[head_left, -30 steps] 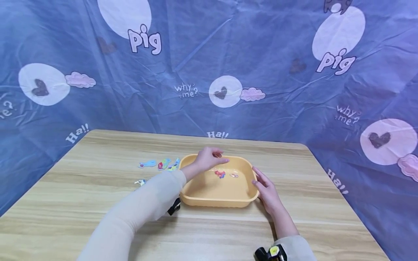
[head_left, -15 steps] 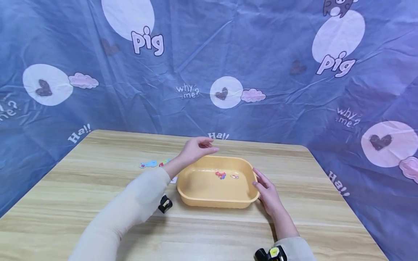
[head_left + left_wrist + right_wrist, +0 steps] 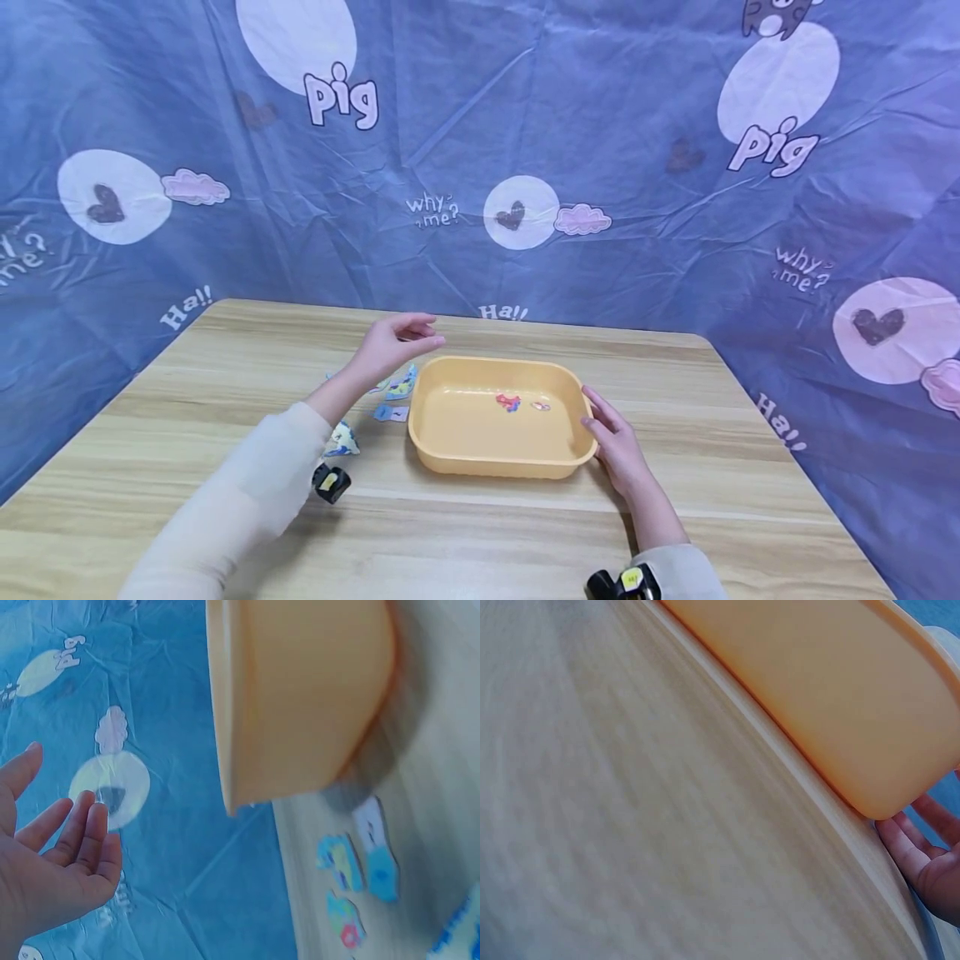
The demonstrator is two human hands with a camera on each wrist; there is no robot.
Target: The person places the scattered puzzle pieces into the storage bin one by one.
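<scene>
A pale orange plastic tray (image 3: pixel 487 460) stands on the wooden table with a small red-and-blue flat piece (image 3: pixel 508 403) and a small whitish piece (image 3: pixel 540 406) lying inside. My right hand (image 3: pixel 617 440) holds the tray's right side, thumb at the rim and the other fingers along the outer wall. In the right wrist view, fingertips (image 3: pixel 889 829) meet the tray's lower corner. My left hand (image 3: pixel 393 346) hovers beyond the tray's left rear corner, fingers loosely bent and nothing between them. The left wrist view shows this empty hand (image 3: pixel 64 862) apart from the tray.
Left of the tray lie several flat colourful cutouts: a blue-and-white piece (image 3: pixel 392 412), a yellow-and-blue one (image 3: pixel 402 382) and a larger blue-and-cream one (image 3: pixel 342 440). My left forearm partly covers others. A blue printed cloth (image 3: pixel 450 275) hangs behind the wooden table (image 3: pixel 480 533).
My left hand has moved left from above the tray to beyond its left side, uncovering the tray's interior and some cutouts. The right hand stays at the tray's right side.
</scene>
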